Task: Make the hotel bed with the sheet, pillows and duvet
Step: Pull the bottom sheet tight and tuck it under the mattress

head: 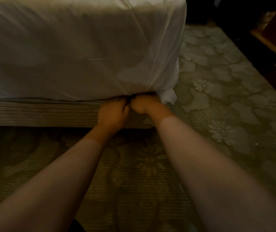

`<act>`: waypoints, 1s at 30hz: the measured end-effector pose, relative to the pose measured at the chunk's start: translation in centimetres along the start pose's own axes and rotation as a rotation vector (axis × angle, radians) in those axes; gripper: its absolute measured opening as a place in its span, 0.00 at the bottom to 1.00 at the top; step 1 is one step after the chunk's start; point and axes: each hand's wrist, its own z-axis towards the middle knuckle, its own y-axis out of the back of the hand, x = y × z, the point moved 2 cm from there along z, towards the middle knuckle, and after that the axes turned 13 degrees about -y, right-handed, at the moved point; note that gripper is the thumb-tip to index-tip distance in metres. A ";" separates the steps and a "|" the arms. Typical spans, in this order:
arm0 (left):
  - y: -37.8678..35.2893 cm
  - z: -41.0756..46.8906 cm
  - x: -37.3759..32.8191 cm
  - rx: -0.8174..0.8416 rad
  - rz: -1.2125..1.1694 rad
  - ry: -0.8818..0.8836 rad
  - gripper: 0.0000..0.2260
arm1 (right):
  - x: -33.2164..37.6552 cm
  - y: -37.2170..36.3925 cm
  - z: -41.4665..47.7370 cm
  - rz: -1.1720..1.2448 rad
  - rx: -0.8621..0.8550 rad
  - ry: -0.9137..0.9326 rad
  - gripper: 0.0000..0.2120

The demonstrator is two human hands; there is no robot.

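Note:
A white sheet [76, 52] covers the mattress and is drawn tight down its side and round the near right corner. Both my hands are at the bottom of that corner, side by side and touching. My left hand [113, 113] has its fingers curled under the mattress edge, where the sheet gathers. My right hand [144, 103] is also curled there, its fingertips hidden under the mattress. A small flap of sheet [168, 97] sticks out just right of my right hand. No pillows or duvet are in view.
The striped bed base [38, 113] runs below the mattress. A patterned green carpet [217, 101] covers the floor around the bed. Dark wooden furniture [266, 30] stands at the upper right, with a strip of carpet between it and the bed.

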 end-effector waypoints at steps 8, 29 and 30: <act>1.8 -0.7 -2.6 0.027 -0.061 0.111 0.20 | -3.3 1.3 -4.0 0.139 0.141 0.106 0.31; 44.7 8.0 -23.7 0.488 -0.374 0.465 0.17 | -2.6 43.2 -29.3 0.523 0.482 -0.218 0.28; 46.5 8.6 -24.8 0.474 -0.385 0.475 0.17 | -2.8 45.2 -30.2 0.541 0.462 -0.212 0.27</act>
